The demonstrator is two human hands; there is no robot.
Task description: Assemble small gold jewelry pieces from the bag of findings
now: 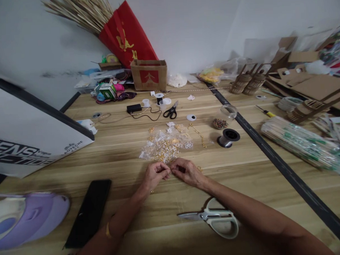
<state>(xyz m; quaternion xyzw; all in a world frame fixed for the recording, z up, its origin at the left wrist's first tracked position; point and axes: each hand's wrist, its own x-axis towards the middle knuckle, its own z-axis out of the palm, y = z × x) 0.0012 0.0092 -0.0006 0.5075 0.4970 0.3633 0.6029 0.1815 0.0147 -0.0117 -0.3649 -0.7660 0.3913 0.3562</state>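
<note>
Head view: a person's left hand (156, 174) and right hand (185, 171) meet fingertip to fingertip just in front of a heap of gold jewellery pieces (166, 142) on the wooden counter (117, 144), each grip pinched on a tiny gold piece too small to identify. A slip could drop it into the heap. Scissors (214, 217) lie near the right forearm, where it could nudge them.

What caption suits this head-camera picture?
Both hands pinch a tiny piece beside gold trinkets on a wooden table.

left hand (156, 175), right hand (186, 171), fingertips apparently pinched together
</note>
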